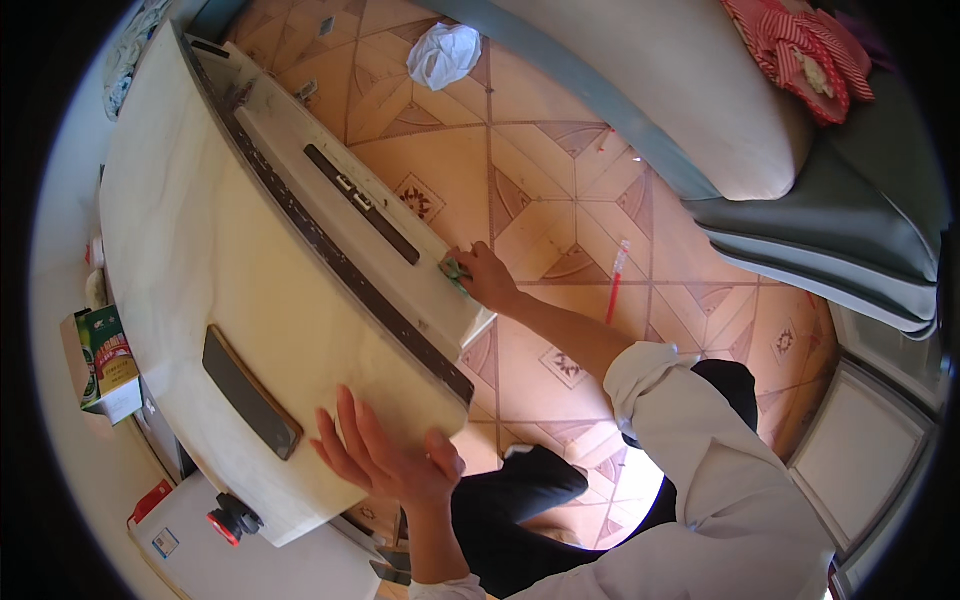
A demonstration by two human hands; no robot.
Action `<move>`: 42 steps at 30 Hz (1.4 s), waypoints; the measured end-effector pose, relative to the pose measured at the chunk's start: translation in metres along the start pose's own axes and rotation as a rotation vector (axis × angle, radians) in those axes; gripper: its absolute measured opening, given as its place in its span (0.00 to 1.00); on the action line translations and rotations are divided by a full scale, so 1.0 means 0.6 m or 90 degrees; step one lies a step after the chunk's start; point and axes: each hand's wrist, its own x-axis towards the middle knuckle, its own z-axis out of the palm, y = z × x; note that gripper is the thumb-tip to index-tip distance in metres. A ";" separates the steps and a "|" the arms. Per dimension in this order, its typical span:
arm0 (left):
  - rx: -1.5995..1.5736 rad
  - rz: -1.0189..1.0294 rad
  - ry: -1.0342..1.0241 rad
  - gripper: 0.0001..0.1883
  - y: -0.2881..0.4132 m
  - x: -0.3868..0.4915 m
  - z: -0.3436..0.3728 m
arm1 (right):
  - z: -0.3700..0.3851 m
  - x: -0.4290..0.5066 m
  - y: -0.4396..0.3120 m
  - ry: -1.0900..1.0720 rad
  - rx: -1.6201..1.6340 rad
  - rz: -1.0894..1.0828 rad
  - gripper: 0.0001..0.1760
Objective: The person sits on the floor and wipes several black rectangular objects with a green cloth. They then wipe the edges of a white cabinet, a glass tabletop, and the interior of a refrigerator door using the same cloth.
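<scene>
My right hand grips a crumpled green cloth against the lower front of a cream-coloured cabinet, close to its near corner. That front carries a long dark handle strip with metal fittings. Above it, the marble-look tabletop has a dark, chipped edge band. My left hand is at the tabletop's near corner with fingers spread and nothing in its grasp; whether its palm presses on the surface is hard to tell. Left of it on the top lies a dark smartphone.
A black-and-red object sits at the tabletop's near-left edge. Beyond the left side stands a printed carton. On the tiled floor lie a white plastic bag and a red strip. A sofa holds red patterned cloth.
</scene>
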 end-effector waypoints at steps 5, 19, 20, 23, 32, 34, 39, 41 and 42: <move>0.055 -0.038 -0.031 0.33 -0.004 -0.013 -0.007 | 0.068 0.060 -0.022 0.078 -0.024 -0.045 0.10; 0.105 -0.009 0.025 0.37 -0.004 -0.007 0.004 | 0.095 0.296 -0.009 0.015 -0.057 -0.251 0.10; 0.093 0.009 0.024 0.37 -0.003 -0.005 0.002 | 0.063 0.253 0.017 -0.031 -0.062 -0.272 0.09; 0.091 0.028 0.019 0.36 -0.016 -0.012 0.011 | -0.001 0.067 0.058 -0.129 -0.031 -0.316 0.12; -0.036 -0.018 0.142 0.36 0.006 -0.005 0.027 | 0.075 0.240 0.010 0.063 -0.053 -0.260 0.08; -0.091 -0.013 0.151 0.35 0.003 -0.003 0.043 | 0.074 0.266 0.035 0.101 -0.036 -0.282 0.10; -0.029 0.072 0.196 0.34 -0.020 -0.010 0.026 | 0.063 0.135 0.029 0.070 0.030 -0.309 0.12; -0.014 0.076 0.165 0.34 -0.027 -0.017 0.020 | 0.052 0.059 0.045 0.052 -0.022 -0.280 0.19; -0.008 0.073 0.160 0.34 -0.026 -0.018 0.005 | 0.047 0.026 0.040 0.049 -0.023 -0.262 0.21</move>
